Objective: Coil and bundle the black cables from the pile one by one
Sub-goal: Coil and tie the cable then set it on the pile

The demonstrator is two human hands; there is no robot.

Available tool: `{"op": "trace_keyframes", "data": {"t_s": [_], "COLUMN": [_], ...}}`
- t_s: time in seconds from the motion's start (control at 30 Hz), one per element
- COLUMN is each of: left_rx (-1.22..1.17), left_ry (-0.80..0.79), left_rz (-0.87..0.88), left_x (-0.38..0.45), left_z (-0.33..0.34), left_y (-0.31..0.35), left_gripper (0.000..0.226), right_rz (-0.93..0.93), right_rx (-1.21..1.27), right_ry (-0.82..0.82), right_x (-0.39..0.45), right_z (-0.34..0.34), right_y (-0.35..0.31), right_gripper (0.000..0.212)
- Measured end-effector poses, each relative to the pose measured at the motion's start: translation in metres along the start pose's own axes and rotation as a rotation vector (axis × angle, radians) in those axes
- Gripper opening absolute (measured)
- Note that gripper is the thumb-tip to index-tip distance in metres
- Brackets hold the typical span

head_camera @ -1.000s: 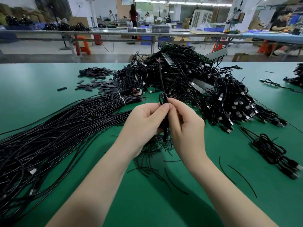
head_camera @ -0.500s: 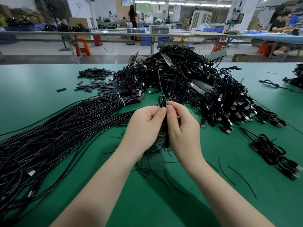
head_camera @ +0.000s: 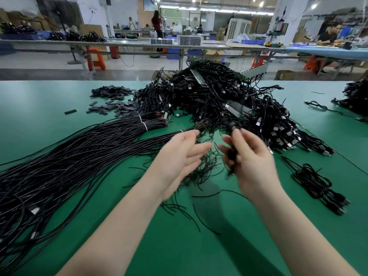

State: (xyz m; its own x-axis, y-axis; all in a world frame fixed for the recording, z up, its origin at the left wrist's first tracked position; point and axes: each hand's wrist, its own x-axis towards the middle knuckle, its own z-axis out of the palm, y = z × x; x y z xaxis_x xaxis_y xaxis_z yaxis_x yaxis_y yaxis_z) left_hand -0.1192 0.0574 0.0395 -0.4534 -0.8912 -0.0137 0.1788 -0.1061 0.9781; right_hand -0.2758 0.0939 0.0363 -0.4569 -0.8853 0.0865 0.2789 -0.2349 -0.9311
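1. Parted since half a second ago: left hand (head_camera: 179, 160) off the cable, fingers now straight and spread, palm turned inward, holding nothing; right hand (head_camera: 251, 156) alone keeps the coiled cable (head_camera: 232, 154), and has drifted toward 3 o'clock.
2. Right grip curled round the small black bundle, thumb and fingers pinching it; bundle upright, top end poking above the fingertips at 12 o'clock, a loose tail hanging below at 6 o'clock.
3. Blurred by motion, both hands and the bundle; whether a tie is already wrapped round it, cannot tell.
4. Both forearms cut off by the lower edge. Long straight cables (head_camera: 59, 166) at 9 o'clock run out of view on the left.
5. Green bench (head_camera: 199, 246) under everything. Big tangled pile (head_camera: 219, 100) of black cables with USB plugs at 12 o'clock, just beyond the hands. Scattered black sleeves (head_camera: 113, 100) at 10 to 11 o'clock. Short wire ties (head_camera: 191, 188) strewn on the mat below and between the hands.
6. Finished bundles (head_camera: 316, 184) lying at 3 to 4 o'clock, apart from the right hand. Another dark heap (head_camera: 356, 96) half cut off at 2 o'clock.
7. Beyond the bench: a workshop hall, long tables, orange stools, blue crates, people working far off under strip lights.
8. Held bundle above the mat, between the pile and the strewn ties, at 3 o'clock from the open left palm, not touching it.
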Motion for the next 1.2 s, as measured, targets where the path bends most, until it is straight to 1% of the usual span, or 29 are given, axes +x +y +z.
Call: {"op": "trace_keyframes", "data": {"t_s": [0.03,0.07,0.1,0.13,0.17,0.23,0.27,0.3,0.33,0.4,0.43,0.47,0.5,0.57,0.6,0.67,0.77,0.83,0.9,0.97,1.03,1.1,1.17,1.2], "left_rx": [0.067,0.123,0.157,0.179,0.210,0.353,0.481,0.637,0.809,1.172,1.347,1.492,1.607,1.742,1.772,1.800,1.875,1.860,1.775,1.604,1.428,1.183,0.885,0.817], "left_ry": [0.082,0.188,0.289,0.372,0.435,0.523,0.555,0.589,0.629,0.707,0.732,0.748,0.745,0.702,0.671,0.615,0.550,0.550,0.581,0.629,0.651,0.732,0.821,0.865], "left_rz": [0.046,0.090,0.127,0.154,0.168,0.185,0.194,0.209,0.245,0.339,0.349,0.325,0.252,0.065,0.026,0.005,-0.109,-0.183,-0.235,-0.267,-0.278,-0.199,-0.038,0.056], "left_x": [0.000,0.001,0.002,0.002,0.003,0.005,0.006,0.007,0.006,0.003,0.000,-0.003,-0.005,-0.011,-0.013,-0.016,-0.014,-0.010,-0.005,-0.002,0.003,0.007,0.008,0.007], "left_z": [-0.006,-0.013,-0.020,-0.028,-0.035,-0.053,-0.063,-0.074,-0.087,-0.115,-0.131,-0.148,-0.163,-0.187,-0.196,-0.208,-0.212,-0.211,-0.211,-0.216,-0.224,-0.230,-0.224,-0.217], "left_y": [0.000,0.000,0.000,-0.002,-0.005,-0.015,-0.022,-0.028,-0.034,-0.043,-0.047,-0.050,-0.053,-0.054,-0.052,-0.044,-0.025,-0.018,-0.015,-0.012,-0.002,0.014,0.033,0.045], "left_gripper": [0.029,0.026,0.023,0.021,0.020,0.020,0.021,0.022,0.024,0.025,0.025,0.025,0.026,0.029,0.028,0.025,0.022,0.019,0.014,0.011,0.014,0.021,0.026,0.023], "right_rz": [-0.153,-0.304,-0.404,-0.439,-0.437,-0.367,-0.293,-0.207,-0.132,-0.032,0.009,0.033,0.036,-0.009,-0.041,-0.076,-0.087,-0.099,-0.125,-0.153,-0.157,-0.161,-0.221,-0.271], "right_rx": [-0.225,-0.532,-0.873,-1.189,-1.449,-1.831,-1.964,-2.038,-2.051,-1.998,-1.966,-1.942,-1.921,-1.904,-1.897,-1.875,-1.859,-1.837,-1.802,-1.784,-1.777,-1.774,-1.745,-1.723], "right_ry": [0.103,0.183,0.227,0.249,0.259,0.230,0.213,0.192,0.176,0.149,0.138,0.140,0.163,0.222,0.239,0.241,0.244,0.253,0.266,0.271,0.281,0.297,0.319,0.332], "right_x": [0.002,0.005,0.008,0.010,0.011,0.010,0.008,0.007,0.007,0.013,0.015,0.016,0.015,0.009,0.006,0.003,0.003,0.002,0.001,0.001,0.001,-0.001,-0.002,-0.003], "right_z": [-0.021,-0.046,-0.074,-0.101,-0.124,-0.160,-0.171,-0.177,-0.182,-0.187,-0.185,-0.183,-0.179,-0.174,-0.172,-0.173,-0.176,-0.176,-0.176,-0.177,-0.177,-0.176,-0.176,-0.175], "right_y": [-0.001,0.000,0.002,0.005,0.009,0.021,0.027,0.030,0.028,0.022,0.019,0.017,0.018,0.023,0.025,0.028,0.027,0.029,0.031,0.032,0.032,0.033,0.033,0.032], "right_gripper": [0.019,0.020,0.026,0.032,0.036,0.042,0.042,0.041,0.042,0.046,0.047,0.048,0.047,0.044,0.043,0.041,0.039,0.038,0.035,0.034,0.034,0.034,0.033,0.032]}}
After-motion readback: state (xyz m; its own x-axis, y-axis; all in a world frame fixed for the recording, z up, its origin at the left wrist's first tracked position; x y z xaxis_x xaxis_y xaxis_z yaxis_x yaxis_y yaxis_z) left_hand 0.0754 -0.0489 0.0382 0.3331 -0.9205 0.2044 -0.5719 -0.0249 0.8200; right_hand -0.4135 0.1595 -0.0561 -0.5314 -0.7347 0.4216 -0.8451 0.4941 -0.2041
